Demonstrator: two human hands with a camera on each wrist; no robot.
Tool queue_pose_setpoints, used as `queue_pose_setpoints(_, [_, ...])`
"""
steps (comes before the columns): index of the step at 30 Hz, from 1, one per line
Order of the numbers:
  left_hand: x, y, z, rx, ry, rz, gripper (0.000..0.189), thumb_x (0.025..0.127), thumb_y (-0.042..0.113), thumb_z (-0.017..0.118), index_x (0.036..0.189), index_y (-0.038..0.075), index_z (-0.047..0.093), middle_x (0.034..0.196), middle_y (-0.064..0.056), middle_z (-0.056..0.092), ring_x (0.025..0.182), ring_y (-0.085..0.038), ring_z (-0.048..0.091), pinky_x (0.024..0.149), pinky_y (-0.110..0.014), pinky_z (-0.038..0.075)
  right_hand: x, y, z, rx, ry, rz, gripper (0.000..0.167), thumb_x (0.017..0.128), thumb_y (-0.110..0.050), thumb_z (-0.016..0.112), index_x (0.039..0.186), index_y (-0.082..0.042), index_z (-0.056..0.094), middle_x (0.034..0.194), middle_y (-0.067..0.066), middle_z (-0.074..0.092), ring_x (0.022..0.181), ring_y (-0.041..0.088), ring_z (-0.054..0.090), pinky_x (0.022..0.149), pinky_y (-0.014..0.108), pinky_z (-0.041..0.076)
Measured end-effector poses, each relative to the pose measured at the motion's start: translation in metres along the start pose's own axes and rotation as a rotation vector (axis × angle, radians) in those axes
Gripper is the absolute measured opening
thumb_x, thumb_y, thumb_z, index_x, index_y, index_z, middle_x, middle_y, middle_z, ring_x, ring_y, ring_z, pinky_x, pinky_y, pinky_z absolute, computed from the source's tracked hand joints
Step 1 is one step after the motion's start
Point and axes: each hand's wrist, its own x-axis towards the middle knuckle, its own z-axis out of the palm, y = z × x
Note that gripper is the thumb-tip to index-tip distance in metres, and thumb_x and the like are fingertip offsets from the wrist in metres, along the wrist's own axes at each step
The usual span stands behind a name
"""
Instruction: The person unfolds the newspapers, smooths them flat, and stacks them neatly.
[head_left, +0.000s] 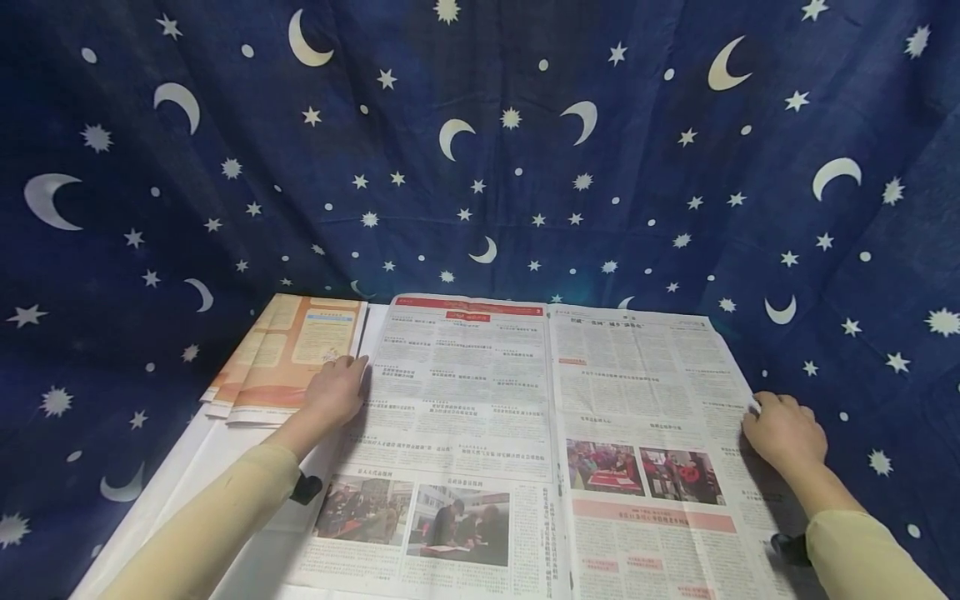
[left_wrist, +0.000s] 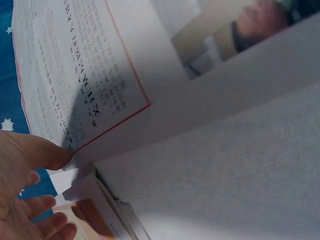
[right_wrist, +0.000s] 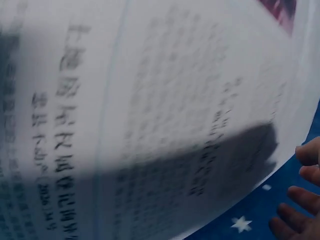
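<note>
A newspaper [head_left: 480, 433] lies spread wide before me, printed with text and colour photos. At its left edge is my left hand [head_left: 337, 390]. The left wrist view shows the thumb [left_wrist: 50, 154] touching the newspaper's margin, while the other fingers [left_wrist: 42, 206] are spread apart below it, over the orange booklets. My right hand [head_left: 787, 433] is at the newspaper's right edge, fingers loosely bent. In the right wrist view, its fingers [right_wrist: 295, 210] show beside the paper's curved edge with nothing between them.
Several orange printed booklets [head_left: 300, 350] lie overlapping at the left of the white table [head_left: 168, 492]. A dark blue curtain [head_left: 480, 167] with moons and stars hangs behind the table and at both sides.
</note>
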Motion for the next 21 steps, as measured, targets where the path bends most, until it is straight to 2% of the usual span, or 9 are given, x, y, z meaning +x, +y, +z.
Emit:
queue_pose_setpoints(4, [-0.002,0.000,0.001,-0.023,0.020,0.019,0.064,0.093,0.008,0.065,0.152,-0.003,0.042,0.153,-0.033,0.037,0.142,-0.052,0.034,0.113,-0.066,0.030,0.001,-0.019,-0.002,0.017,0.032,-0.076,0.048,0.095,-0.016,0.057,0.131,0.015,0.049,0.130,0.042,0.044,0.116,0.063,0.039,0.094,0.076,0.034])
queue_pose_setpoints(8, [-0.006,-0.001,0.000,-0.067,0.054,0.058,0.067,0.094,0.016,0.067,0.152,-0.003,0.041,0.154,-0.032,0.036,0.144,-0.051,0.031,0.117,-0.064,0.024,0.000,-0.049,-0.005,0.049,0.057,-0.159,0.048,0.097,-0.019,0.060,0.132,0.012,0.052,0.135,0.040,0.045,0.122,0.063,0.037,0.098,0.075,0.031])
queue_pose_setpoints(12, [-0.010,-0.004,-0.004,-0.153,0.098,0.114,0.065,0.097,0.021,0.064,0.154,-0.002,0.040,0.155,-0.030,0.036,0.145,-0.049,0.030,0.119,-0.063,0.019,-0.002,-0.083,-0.002,0.080,0.089,-0.261,0.047,0.097,-0.020,0.063,0.134,0.009,0.056,0.136,0.038,0.049,0.124,0.060,0.040,0.100,0.075,0.032])
queue_pose_setpoints(17, [-0.015,-0.010,-0.014,-0.274,0.163,0.176,0.062,0.100,0.021,0.063,0.153,-0.001,0.041,0.155,-0.029,0.039,0.144,-0.048,0.032,0.119,-0.061,0.021,-0.005,-0.128,0.005,0.135,0.087,-0.357,0.048,0.097,-0.020,0.065,0.137,0.005,0.057,0.138,0.033,0.051,0.129,0.056,0.043,0.105,0.073,0.032])
queue_pose_setpoints(21, [-0.020,-0.019,-0.024,-0.355,0.190,0.162,0.060,0.100,0.019,0.062,0.152,-0.001,0.042,0.155,-0.029,0.039,0.143,-0.050,0.032,0.116,-0.063,0.024,-0.007,-0.167,0.012,0.220,0.039,-0.401,0.049,0.098,-0.023,0.065,0.140,0.000,0.057,0.142,0.028,0.052,0.133,0.051,0.043,0.110,0.068,0.031])
